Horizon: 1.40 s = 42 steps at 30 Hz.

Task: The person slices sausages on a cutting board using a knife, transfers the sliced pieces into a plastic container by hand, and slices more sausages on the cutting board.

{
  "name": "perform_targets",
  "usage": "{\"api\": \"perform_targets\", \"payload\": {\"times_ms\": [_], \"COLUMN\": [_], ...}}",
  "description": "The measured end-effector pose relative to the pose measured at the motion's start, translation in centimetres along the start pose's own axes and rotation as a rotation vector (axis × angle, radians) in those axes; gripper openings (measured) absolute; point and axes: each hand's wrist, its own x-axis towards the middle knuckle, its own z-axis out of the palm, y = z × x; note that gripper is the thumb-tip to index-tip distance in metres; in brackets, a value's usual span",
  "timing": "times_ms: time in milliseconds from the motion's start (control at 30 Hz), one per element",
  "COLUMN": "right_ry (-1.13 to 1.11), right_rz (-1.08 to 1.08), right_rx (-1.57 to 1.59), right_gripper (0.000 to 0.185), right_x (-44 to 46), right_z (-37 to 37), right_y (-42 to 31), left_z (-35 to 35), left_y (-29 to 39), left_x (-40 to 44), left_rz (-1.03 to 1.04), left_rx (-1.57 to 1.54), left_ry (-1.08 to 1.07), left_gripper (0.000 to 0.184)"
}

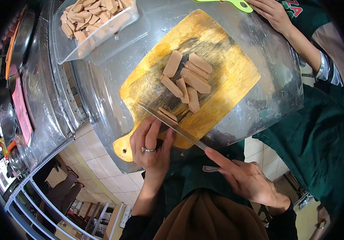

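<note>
My right hand (254, 181) grips a knife (180, 130), its blade slanting up and left across the near edge of the wooden cutting board (232, 86). Beside the blade my left hand (150, 146), with a ring on one finger, is closed with its fingertips bent against a piece of sausage, mostly hidden by hand and knife. One thin sausage slice (168, 114) lies just beyond the blade. Farther up the board, several slant-cut pinkish-brown sausage slices (196, 81) lie in a loose group.
A clear plastic container (112, 36) filled with cut sausage pieces (86, 18) stands at the upper left. The metal table (108, 94) is under the board. At upper right, another person's hand (272, 15) is near a green-handled tool (242, 5). A metal counter (40, 108) runs along the left.
</note>
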Motion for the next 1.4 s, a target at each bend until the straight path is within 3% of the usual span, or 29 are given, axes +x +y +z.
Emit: {"api": "perform_targets", "payload": {"times_ms": [167,667,767,1033,1400], "right_ry": [-0.122,-0.189,-0.191,-0.046,-0.067], "right_rz": [0.086,0.117,0.128,-0.067,0.009], "right_rx": [-0.063,0.091,0.030,0.127,0.111], "right_gripper": [0.082,0.078,0.066,0.063,0.061], "right_x": [0.0,2.4,3.4,4.5,1.4], "right_z": [-0.8,-0.3,-0.3,0.8,-0.6], "right_y": [-0.5,0.3,-0.1,1.9,-0.4], "left_z": [0.1,-0.2,-0.2,0.3,0.2], "left_y": [-0.3,-0.4,0.0,0.3,0.0], "left_x": [-0.2,0.1,0.2,0.2,-0.2], "left_rz": [0.006,-0.013,-0.015,0.001,-0.041], "left_rx": [0.000,-0.010,-0.001,-0.008,-0.040], "left_ry": [-0.008,-0.041,-0.030,0.015,0.041], "left_gripper": [0.046,0.044,0.043,0.043,0.037]}}
